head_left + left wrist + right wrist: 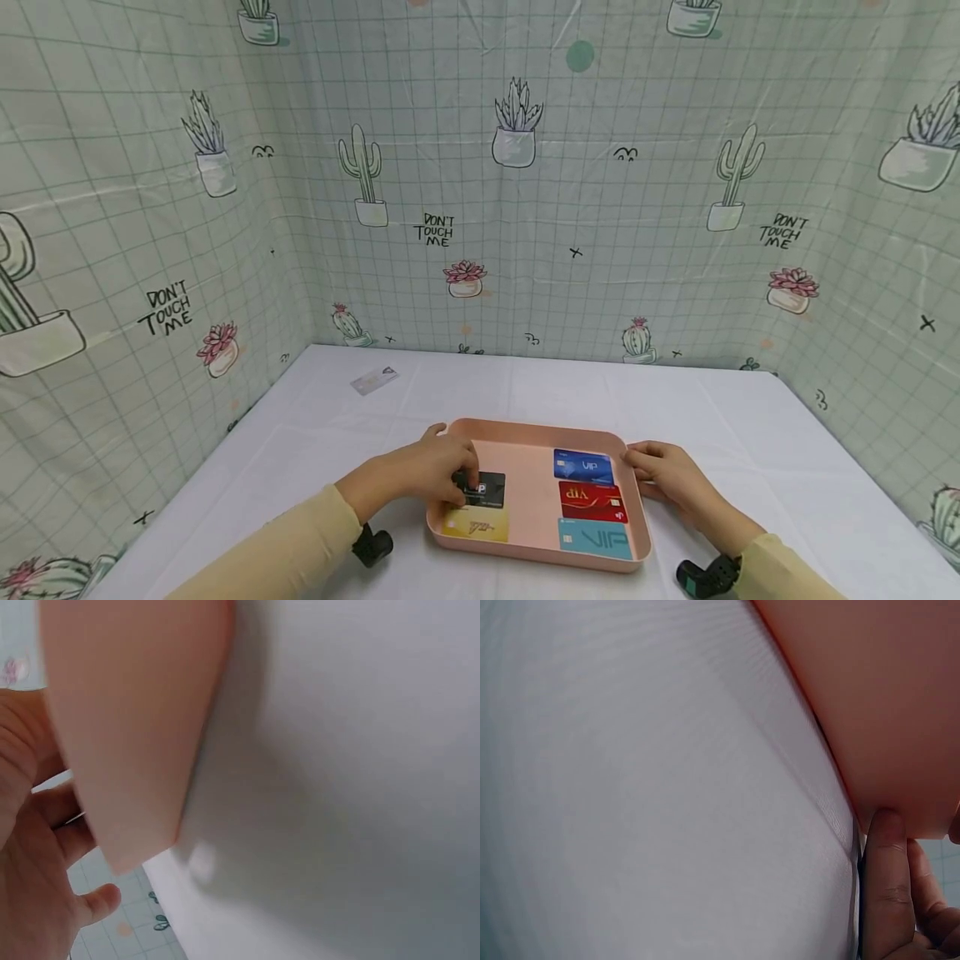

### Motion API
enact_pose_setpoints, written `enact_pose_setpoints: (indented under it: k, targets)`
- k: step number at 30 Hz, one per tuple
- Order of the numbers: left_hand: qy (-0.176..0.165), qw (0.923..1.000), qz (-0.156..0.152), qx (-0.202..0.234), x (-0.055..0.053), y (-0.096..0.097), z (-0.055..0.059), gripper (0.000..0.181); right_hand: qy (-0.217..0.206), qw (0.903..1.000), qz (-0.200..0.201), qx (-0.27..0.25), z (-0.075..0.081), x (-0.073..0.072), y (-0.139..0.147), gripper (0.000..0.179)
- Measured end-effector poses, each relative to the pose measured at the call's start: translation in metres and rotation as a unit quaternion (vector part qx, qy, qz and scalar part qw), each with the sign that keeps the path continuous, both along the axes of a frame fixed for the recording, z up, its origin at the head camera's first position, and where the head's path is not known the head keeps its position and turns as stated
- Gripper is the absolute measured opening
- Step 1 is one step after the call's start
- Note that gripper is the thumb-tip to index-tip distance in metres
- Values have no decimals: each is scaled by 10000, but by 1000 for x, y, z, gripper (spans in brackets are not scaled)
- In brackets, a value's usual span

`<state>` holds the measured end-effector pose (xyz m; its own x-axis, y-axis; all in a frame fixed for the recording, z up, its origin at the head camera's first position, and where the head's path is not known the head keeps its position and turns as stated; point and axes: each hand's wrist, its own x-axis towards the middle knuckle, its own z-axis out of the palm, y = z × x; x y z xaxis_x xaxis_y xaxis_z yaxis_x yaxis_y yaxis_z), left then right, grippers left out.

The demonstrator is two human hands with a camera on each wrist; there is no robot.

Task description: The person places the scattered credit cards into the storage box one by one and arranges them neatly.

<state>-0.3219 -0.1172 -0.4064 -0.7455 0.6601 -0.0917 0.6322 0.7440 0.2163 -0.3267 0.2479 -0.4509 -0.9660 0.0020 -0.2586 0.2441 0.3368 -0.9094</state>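
Observation:
A pink tray point(528, 492) lies on the white table in the head view. My left hand point(442, 467) reaches over its left wall and holds a black card point(489, 492) at its left end, with the fingers bent down onto it. Just below it is a yellow card point(480, 527). Along the tray's right side lie a blue card point(583, 467), a red card point(592, 502) and a teal card point(595, 538). My right hand point(667, 475) grips the tray's upper right rim; in the right wrist view a finger point(889, 862) presses against its outer wall.
Beyond the tray, toward the back left of the table point(675, 408), lies a pale grey card point(374, 381). A cloth backdrop point(562, 192) with printed cacti rises behind the table and on both sides.

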Motion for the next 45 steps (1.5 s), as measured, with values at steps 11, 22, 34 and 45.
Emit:
enact_pose_setpoints:
  k: [11, 22, 34, 45]
  targets:
    - [272, 9910, 407, 1246, -32, -27, 5, 23, 1, 10000, 34, -33, 1, -1, 2, 50]
    - [623, 9819, 1281, 1250, -55, -55, 0, 21, 54, 9999, 51, -117, -1, -1, 2, 50]
    - [544, 9604, 2506, 1091, -79, -102, -17, 31, -34, 10000, 3, -77, -3, -1, 1, 51]
    - [847, 9404, 3230, 645, -92, -141, -30, 52, -44, 10000, -37, 11, -2, 0, 1, 51]
